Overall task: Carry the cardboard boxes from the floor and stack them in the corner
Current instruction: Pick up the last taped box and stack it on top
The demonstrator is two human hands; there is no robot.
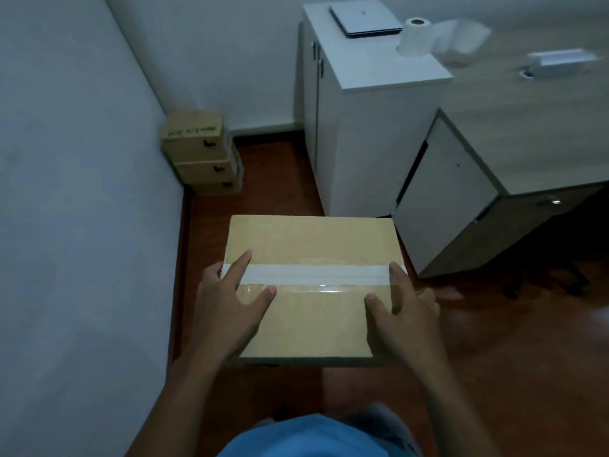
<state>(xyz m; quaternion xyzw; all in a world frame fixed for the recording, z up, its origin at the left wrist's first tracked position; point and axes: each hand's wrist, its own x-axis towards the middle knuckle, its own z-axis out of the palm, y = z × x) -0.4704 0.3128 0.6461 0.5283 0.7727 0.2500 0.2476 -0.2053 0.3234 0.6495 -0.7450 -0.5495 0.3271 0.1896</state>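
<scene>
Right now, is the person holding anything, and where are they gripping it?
Yes: a taped cardboard box, gripped at its left and right edges by the left hand and right hand.

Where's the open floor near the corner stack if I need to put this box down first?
Bare wood floor runs between the stacked boxes and the white cabinet, continuing under the held box. The wall side of the stack is tight, with no gap. The cabinet top is crowded by a laptop and a paper roll.
</scene>
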